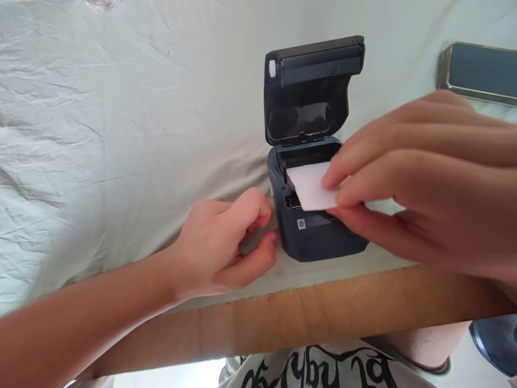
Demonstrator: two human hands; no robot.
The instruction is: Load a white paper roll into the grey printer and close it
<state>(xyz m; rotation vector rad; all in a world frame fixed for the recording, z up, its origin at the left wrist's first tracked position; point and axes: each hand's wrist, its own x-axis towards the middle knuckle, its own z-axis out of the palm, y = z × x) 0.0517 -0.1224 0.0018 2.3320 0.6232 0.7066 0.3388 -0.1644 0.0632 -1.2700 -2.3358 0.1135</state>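
A dark label printer [323, 237] stands on the cloth with its lid [307, 91] raised. White paper [313, 188] lies over the open compartment; whether it comes off a roll inside is hidden. My right hand [416, 178] pinches the paper's right part between thumb and fingers, covering the printer's right side. Just left of the printer, my left hand [226, 242] rests near the cloth with its fingers loosely curled. A gap shows between its thumb and index finger, and nothing is held there.
A phone [484, 73] lies at the upper right. Pale wrinkled cloth [141, 134] covers the surface, with a wooden edge [283, 318] along the front. A clear shiny object [102, 4] is cut off at the top left. Below the edge is printed clothing [323, 372].
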